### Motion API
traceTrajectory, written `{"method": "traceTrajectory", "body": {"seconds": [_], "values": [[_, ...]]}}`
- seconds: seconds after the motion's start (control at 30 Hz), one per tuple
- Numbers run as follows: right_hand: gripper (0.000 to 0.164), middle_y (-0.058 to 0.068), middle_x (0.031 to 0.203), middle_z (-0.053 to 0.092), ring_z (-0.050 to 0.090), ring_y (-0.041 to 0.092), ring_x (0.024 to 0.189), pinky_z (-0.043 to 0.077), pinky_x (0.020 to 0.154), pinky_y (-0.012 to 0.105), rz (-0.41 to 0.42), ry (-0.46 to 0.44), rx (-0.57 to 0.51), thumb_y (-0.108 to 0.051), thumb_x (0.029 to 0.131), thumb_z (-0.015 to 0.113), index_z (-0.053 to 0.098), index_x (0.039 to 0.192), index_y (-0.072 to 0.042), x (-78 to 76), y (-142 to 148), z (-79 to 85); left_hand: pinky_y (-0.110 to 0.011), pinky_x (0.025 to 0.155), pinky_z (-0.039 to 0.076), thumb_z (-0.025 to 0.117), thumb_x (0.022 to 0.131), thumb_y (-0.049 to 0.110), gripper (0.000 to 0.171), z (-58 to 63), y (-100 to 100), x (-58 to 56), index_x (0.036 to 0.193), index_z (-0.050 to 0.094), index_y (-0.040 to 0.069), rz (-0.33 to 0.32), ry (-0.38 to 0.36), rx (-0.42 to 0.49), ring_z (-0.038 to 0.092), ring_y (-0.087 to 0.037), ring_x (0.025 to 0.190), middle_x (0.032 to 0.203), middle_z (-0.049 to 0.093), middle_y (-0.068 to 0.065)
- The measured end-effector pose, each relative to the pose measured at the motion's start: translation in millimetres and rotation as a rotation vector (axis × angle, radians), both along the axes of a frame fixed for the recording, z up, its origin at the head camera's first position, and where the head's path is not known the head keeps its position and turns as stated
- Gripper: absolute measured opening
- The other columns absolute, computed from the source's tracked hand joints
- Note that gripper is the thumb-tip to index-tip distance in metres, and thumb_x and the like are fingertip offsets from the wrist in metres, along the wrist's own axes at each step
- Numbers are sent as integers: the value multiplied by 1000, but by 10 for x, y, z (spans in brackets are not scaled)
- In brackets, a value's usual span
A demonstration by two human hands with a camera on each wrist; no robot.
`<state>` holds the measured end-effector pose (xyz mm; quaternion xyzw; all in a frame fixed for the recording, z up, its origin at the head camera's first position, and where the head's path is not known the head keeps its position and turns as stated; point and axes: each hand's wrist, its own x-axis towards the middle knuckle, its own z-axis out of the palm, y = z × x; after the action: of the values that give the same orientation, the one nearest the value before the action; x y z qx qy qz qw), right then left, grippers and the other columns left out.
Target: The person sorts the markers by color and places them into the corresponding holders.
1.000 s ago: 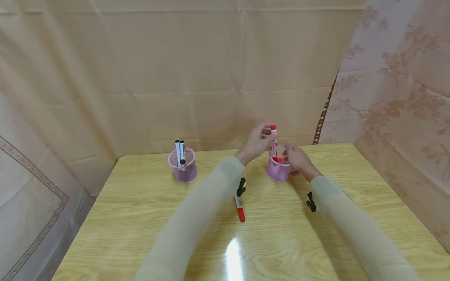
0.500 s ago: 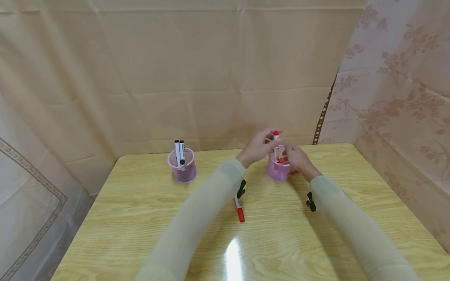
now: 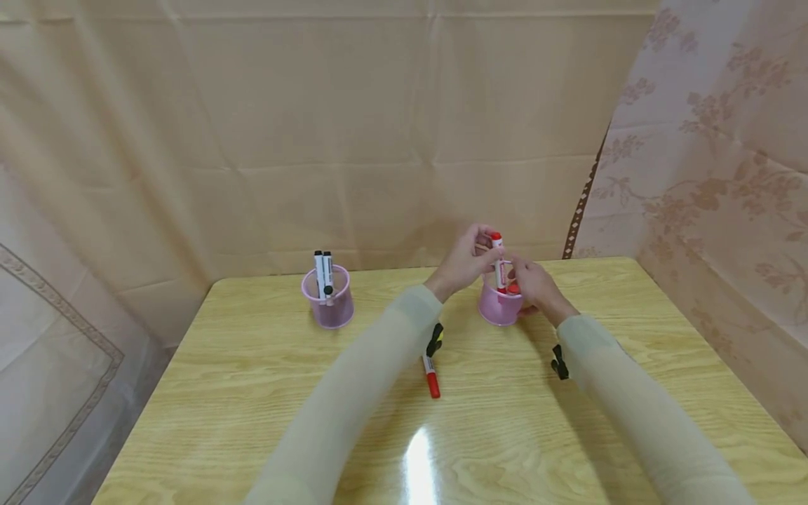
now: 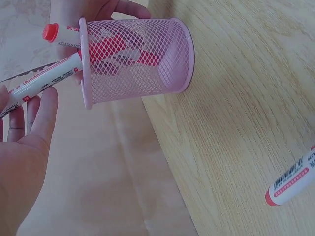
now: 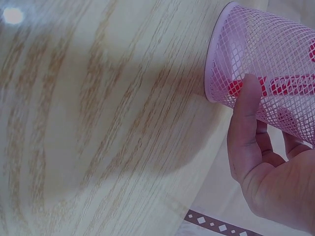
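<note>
My left hand (image 3: 463, 261) pinches a white marker with red ends (image 3: 498, 259), slanted so that its lower red end is inside the rim of a pink mesh pen cup (image 3: 499, 310). In the left wrist view, the fingers of the left hand (image 4: 27, 147) are around the marker's outer part (image 4: 47, 78). My right hand (image 3: 536, 286) grips the cup's right side, its fingers against the mesh (image 5: 246, 105) in the right wrist view. Another red marker (image 4: 50, 32) leans inside the same cup. A further red-capped marker (image 3: 432, 379) lies on the table, partly hidden by the left forearm.
A second pink mesh cup (image 3: 334, 315) with several black-capped markers (image 3: 323, 273) stands to the left on the wooden table (image 3: 208, 393). Beige cloth (image 3: 315, 140) hangs behind the table's back edge, and patterned cloth (image 3: 726, 175) hangs at the right.
The held marker has shifted slightly right and down with my left hand. The red end of the marker resting in the cup has moved right. My right hand stays at the cup.
</note>
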<state>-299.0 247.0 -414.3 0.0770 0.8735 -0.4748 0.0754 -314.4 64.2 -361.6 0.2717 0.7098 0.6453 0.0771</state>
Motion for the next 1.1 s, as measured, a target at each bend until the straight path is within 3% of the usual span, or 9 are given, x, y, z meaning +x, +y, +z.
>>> {"method": "traceTrajectory", "body": {"seconds": [0.3, 0.6, 0.73, 0.97, 1.1], "values": [[83, 31, 133, 52, 54, 42, 116, 61, 68, 50, 4, -20, -8, -62, 104, 12, 46, 134, 7, -17, 26, -18, -38, 83, 60, 61, 101, 3, 33, -11, 16, 4, 133, 56, -1, 31, 75, -51, 65, -21, 91, 111, 64, -15], [85, 27, 128, 47, 52, 42, 110, 61, 70, 52, 0, -15, 6, -64, 103, 13, 46, 135, 7, -19, 32, -10, -43, 87, 59, 63, 100, 4, 34, -19, 21, 15, 132, 53, 0, 38, -10, 6, 63, -19, 92, 110, 61, -11], [85, 28, 128, 49, 53, 42, 110, 61, 70, 52, -2, -9, 4, -64, 103, 13, 47, 134, 7, -14, 28, -13, -47, 90, 57, 62, 100, 2, 32, -26, 28, 26, 131, 52, -1, 41, 5, -14, 62, -19, 91, 111, 61, -12], [82, 29, 126, 52, 54, 40, 111, 61, 70, 52, 5, -6, -2, -61, 105, 12, 47, 134, 7, -36, 40, -41, -25, 82, 55, 60, 102, 3, 30, -38, 63, 49, 132, 56, 1, 54, 102, -118, 63, -17, 93, 114, 64, -13], [79, 30, 128, 52, 54, 41, 113, 61, 69, 52, 1, -10, -3, -59, 105, 13, 47, 132, 7, -47, 41, -49, -21, 82, 53, 59, 102, 3, 30, -69, 86, 44, 132, 55, 1, 41, 117, -135, 63, -18, 95, 115, 64, -15]]}}
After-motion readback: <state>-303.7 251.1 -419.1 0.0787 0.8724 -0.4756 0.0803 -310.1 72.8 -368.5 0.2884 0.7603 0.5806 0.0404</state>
